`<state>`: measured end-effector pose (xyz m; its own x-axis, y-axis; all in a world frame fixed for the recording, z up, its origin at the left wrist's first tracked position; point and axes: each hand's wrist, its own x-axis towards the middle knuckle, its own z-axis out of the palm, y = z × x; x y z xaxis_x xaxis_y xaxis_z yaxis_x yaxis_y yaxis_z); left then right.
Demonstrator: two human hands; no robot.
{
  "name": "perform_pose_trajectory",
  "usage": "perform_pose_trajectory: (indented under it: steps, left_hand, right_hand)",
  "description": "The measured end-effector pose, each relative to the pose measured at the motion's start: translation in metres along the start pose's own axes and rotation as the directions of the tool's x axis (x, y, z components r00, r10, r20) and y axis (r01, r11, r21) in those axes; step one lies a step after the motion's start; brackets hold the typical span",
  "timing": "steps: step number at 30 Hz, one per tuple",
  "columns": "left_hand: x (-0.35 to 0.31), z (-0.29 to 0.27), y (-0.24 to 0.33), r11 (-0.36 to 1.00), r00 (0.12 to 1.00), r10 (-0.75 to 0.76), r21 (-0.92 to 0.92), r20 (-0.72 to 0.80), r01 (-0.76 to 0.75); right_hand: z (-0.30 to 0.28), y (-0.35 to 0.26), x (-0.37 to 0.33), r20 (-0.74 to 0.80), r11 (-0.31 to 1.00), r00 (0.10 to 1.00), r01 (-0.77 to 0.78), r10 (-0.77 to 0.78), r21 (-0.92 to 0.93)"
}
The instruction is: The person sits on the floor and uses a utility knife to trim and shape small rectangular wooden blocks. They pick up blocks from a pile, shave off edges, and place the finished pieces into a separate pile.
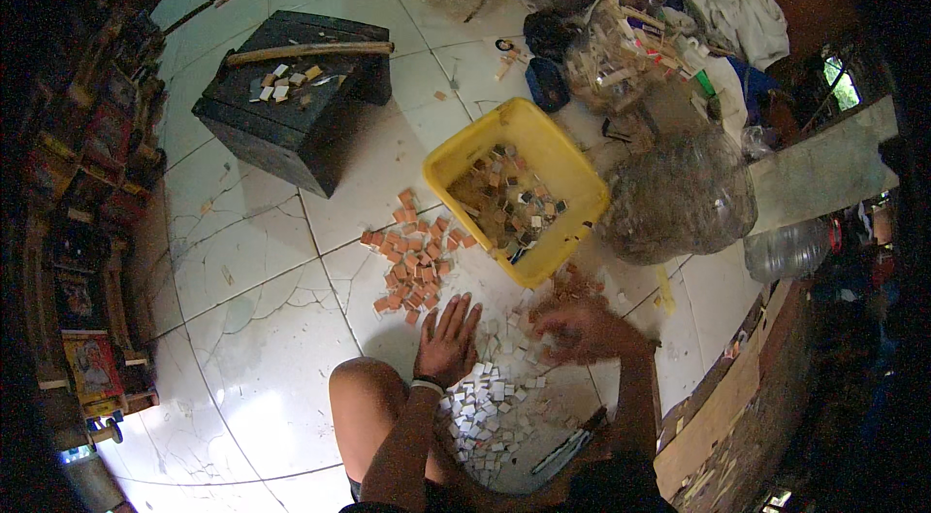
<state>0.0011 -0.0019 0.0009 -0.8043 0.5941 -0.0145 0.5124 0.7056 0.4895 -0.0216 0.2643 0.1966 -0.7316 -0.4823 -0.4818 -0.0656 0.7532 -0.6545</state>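
our left grip [449, 338] spreading released, right grip [579, 331] blurring, hold unclear, yellow tub [555, 144] standing ahead, floor [242, 358] stretching left

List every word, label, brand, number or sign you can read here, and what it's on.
None can be read.
Red-and-yellow picture panel, far left: any print is too small and blurred to read.
White pieces, orange-brown pieces and yellow tub: no lettering I can make out.
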Motion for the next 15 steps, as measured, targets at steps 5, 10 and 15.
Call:
perform_pose_trajectory:
  steps: [5,10,15]
  left_hand:
    - [0.002,0.004,0.000,1.000,1.000,0.008,-0.006,-0.029,-0.008]
    - [0.002,0.002,0.001,1.000,1.000,-0.011,-0.019,-0.006,0.011]
    - [0.004,0.002,0.003,1.000,1.000,-0.003,0.026,-0.017,0.003]
  right_hand:
    - [0.042,-0.052,-0.012,-0.084,0.996,0.996,-0.020,0.028,0.091]
    - [-0.018,-0.008,0.024,-0.296,0.883,0.910,-0.136,0.291,0.449]
    - [-0.047,0.050,0.149,-0.699,0.994,0.709,0.113,-0.089,-0.012]
